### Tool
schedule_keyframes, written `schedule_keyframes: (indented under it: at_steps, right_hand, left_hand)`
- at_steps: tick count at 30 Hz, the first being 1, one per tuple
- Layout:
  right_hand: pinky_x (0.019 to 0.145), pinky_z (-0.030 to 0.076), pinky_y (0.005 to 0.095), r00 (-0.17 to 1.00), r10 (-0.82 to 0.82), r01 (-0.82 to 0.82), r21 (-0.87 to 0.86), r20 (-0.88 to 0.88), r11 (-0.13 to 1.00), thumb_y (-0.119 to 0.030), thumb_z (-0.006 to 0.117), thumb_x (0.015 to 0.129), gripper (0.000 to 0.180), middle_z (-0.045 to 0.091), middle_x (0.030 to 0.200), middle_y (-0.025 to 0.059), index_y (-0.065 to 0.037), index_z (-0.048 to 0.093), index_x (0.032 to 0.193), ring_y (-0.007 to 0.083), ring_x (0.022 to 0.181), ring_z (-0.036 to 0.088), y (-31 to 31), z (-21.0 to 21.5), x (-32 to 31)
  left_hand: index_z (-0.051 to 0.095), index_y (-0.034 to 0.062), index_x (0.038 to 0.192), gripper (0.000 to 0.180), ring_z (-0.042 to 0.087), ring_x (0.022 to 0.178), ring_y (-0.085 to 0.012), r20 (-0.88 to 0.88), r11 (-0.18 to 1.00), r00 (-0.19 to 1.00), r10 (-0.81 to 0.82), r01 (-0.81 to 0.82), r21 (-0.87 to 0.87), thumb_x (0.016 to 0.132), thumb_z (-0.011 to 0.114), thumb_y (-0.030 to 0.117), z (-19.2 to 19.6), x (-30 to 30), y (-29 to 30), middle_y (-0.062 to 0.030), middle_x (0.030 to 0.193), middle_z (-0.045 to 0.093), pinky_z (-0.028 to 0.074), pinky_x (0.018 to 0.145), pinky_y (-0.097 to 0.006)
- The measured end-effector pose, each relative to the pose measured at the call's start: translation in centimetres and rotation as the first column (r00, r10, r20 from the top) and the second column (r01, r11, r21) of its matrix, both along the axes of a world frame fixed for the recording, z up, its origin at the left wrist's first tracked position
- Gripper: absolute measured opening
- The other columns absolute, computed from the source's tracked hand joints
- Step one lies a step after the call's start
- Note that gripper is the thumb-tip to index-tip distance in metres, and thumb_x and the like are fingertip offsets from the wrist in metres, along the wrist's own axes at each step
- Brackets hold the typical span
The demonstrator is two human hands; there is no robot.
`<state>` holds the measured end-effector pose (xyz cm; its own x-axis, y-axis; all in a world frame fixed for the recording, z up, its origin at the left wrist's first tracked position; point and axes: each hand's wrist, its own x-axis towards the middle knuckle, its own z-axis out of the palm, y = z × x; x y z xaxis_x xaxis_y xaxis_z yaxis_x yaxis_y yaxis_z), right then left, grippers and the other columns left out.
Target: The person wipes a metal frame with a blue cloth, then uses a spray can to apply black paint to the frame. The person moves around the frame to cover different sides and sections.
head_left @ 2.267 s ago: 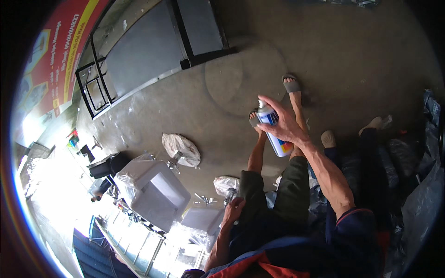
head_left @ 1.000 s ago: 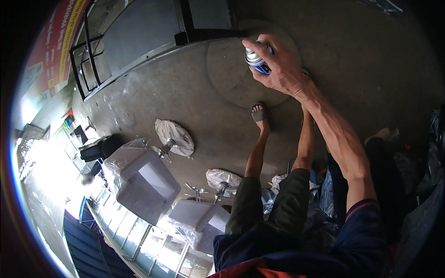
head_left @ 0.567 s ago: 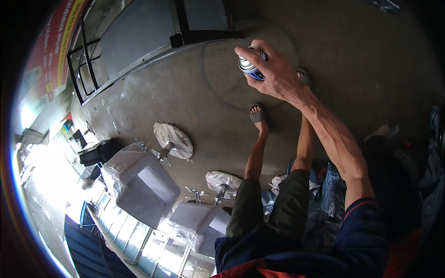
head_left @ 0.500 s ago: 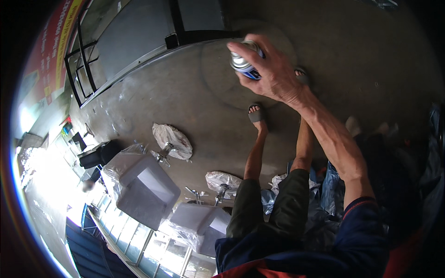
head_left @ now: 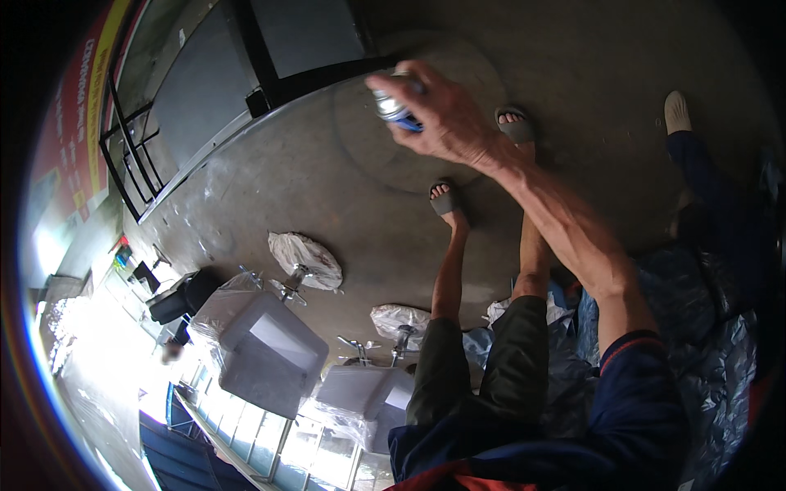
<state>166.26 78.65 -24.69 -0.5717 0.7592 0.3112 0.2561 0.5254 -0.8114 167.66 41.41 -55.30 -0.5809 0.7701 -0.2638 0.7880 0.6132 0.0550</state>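
Observation:
My right hand [head_left: 450,123] is wrapped around a spray can [head_left: 395,108] with a silver top and a blue body, partly covered by my fingers. The index finger reaches over the top of the can; whether it presses the nozzle is hard to see. I hold the can tilted, well above the grey floor, and no spray shows. Just beyond it stands a dark grey panel [head_left: 307,37] in a black metal frame [head_left: 323,79]. Nothing of my left hand appears.
Plastic-wrapped grey chairs [head_left: 274,352] lie at the lower left, beside chair bases [head_left: 307,260] with covered seats. My sandalled feet [head_left: 443,199] are on the floor. Clear plastic sheeting [head_left: 671,303] spreads at the right, where another person's foot [head_left: 677,112] shows. A red banner [head_left: 70,139] hangs far left.
My right hand and the spray can have shifted a little left in view. The panel and frame also appear farther left. Another person's foot has moved farther away at the right.

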Motion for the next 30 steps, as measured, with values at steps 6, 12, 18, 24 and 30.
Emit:
schedule_keyframes:
  at_steps: [6,12,18,24,30]
  right_hand:
    - [0.072,0.065,0.0447,0.969,0.032,-0.012,-0.081,0.245,0.997,-0.017,0.087,0.078,0.077,0.058,0.119,0.017,-0.029,0.055,0.148,0.0345,0.095,0.072,2.5,-3.1,-1.9]
    - [0.073,0.066,0.0437,0.987,-0.143,0.145,-0.022,0.076,0.989,-0.017,0.088,0.077,0.076,0.059,0.118,0.0173,-0.025,0.058,0.146,0.034,0.095,0.072,2.6,-3.2,-0.5]
    - [0.081,0.065,0.0477,0.988,-0.037,0.062,-0.163,0.15,0.985,-0.017,0.085,0.08,0.075,0.061,0.129,0.019,-0.027,0.056,0.148,0.0386,0.102,0.073,2.0,-7.9,-2.3]
    - [0.08,0.062,0.052,0.807,-0.201,0.397,-0.258,0.556,0.881,-0.017,0.084,0.079,0.071,0.062,0.119,0.0223,-0.025,0.058,0.145,0.0414,0.1,0.071,1.5,-17.0,6.4]
    - [0.078,0.063,0.049,0.954,-0.26,0.28,-0.131,0.15,0.951,-0.021,0.087,0.078,0.075,0.06,0.121,0.0191,-0.027,0.057,0.146,0.0394,0.098,0.071,0.3,-13.9,3.3]
  left_hand:
    - [0.061,0.0023,0.12,0.026,0.061,0.124,-0.0354,-0.149,0.995,0.987,-0.057,0.069,0.075,0.098,0.049,0.005,-4.1,0.5,-2.4,-0.0169,0.121,0.064,0.049,0.106,-0.046]
    - [0.063,0.0029,0.12,0.026,0.062,0.123,-0.035,-0.095,0.999,0.995,-0.024,0.022,-0.025,0.098,0.05,0.003,-4.5,0.5,-2.1,-0.0167,0.121,0.065,0.049,0.107,-0.046]
    - [0.064,0.0031,0.112,0.02,0.063,0.116,-0.0338,-0.156,0.995,0.986,-0.051,0.063,0.077,0.096,0.051,0.002,-3.5,0.8,-0.9,-0.016,0.112,0.065,0.05,0.103,-0.045]
    - [0.064,0.0042,0.108,0.018,0.063,0.111,-0.0319,-0.075,0.984,0.996,-0.045,0.032,-0.174,0.093,0.055,0.002,-3.8,0.8,-0.4,-0.0134,0.107,0.064,0.051,0.1,-0.044]
    - [0.063,0.004,0.107,0.016,0.063,0.11,-0.032,-0.021,0.994,1.0,0.018,-0.02,-0.108,0.094,0.054,0.002,-3.0,1.5,0.2,-0.0148,0.106,0.064,0.051,0.098,-0.044]
